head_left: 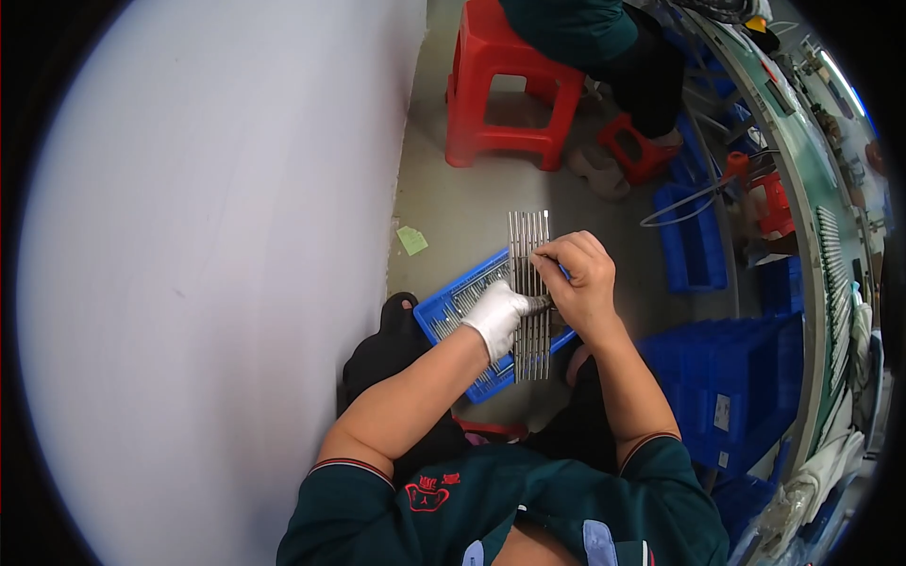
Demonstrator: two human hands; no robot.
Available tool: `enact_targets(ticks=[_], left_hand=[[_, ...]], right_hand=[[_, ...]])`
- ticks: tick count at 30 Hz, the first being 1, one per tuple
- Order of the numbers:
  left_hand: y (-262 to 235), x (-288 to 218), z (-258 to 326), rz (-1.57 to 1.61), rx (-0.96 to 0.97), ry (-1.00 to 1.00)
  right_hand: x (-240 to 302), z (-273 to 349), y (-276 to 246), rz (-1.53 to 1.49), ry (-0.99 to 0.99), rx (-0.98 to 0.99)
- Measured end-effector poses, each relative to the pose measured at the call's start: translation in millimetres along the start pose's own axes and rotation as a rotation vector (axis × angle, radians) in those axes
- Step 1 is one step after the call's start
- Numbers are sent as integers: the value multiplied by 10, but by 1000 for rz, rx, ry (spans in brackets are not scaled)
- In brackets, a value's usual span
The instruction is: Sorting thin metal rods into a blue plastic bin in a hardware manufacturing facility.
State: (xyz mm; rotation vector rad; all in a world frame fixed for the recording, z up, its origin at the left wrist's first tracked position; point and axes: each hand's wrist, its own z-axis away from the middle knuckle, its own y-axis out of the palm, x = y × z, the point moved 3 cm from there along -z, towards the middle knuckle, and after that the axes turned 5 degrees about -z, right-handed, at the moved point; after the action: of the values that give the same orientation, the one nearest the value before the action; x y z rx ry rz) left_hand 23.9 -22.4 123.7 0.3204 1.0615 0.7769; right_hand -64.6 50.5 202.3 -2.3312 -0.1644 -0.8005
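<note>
A row of slim, shiny metal rods (531, 354) stands out in front of me, lying side by side and pointing away from my body. My left hand (498, 313), in a white glove with dark-wrapped fingertips, is closed around the middle of the row. Bare and curled, my right hand (585, 283) pinches at the rods' upper part with thumb and forefinger; how many rods it grips is hidden. Beneath both hands, a blue tray (461, 280) sits tilted between my knees, with many more metal rods in it.
A white wall rises on my left. Ahead are a red stool (505, 137) with a person seated on it and a smaller red stool (634, 151). Blue bins (722, 377) stand at my right under a long workbench (802, 203) holding a row of rods. Green paper (411, 240) lies on the floor.
</note>
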Motion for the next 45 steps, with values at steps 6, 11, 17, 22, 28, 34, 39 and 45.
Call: enact_targets(ticks=[6,11,17,22,28,34,39,45], left_hand=[[8,-2,7,-67,-36,44],[-11,20,6,-160,-42,70],[1,2,13,-46,-25,-8],[31,-66,34,18,54,-75],[-35,-7,-14,92,134,-20],[-7,-33,11,101,68,22],[-75,-6,-13,92,186,-27],[33,-80,59,119,81,-30]], right_hand=[[76,-12,0,118,-139,20],[116,-4,-16,183,-146,86],[136,0,-16,171,-179,19],[32,-23,-106,48,-26,7],[-43,-5,-69,-43,82,8],[-67,0,-73,-15,37,14],[-33,-9,-56,-47,27,16],[-54,-4,-62,-27,14,1]])
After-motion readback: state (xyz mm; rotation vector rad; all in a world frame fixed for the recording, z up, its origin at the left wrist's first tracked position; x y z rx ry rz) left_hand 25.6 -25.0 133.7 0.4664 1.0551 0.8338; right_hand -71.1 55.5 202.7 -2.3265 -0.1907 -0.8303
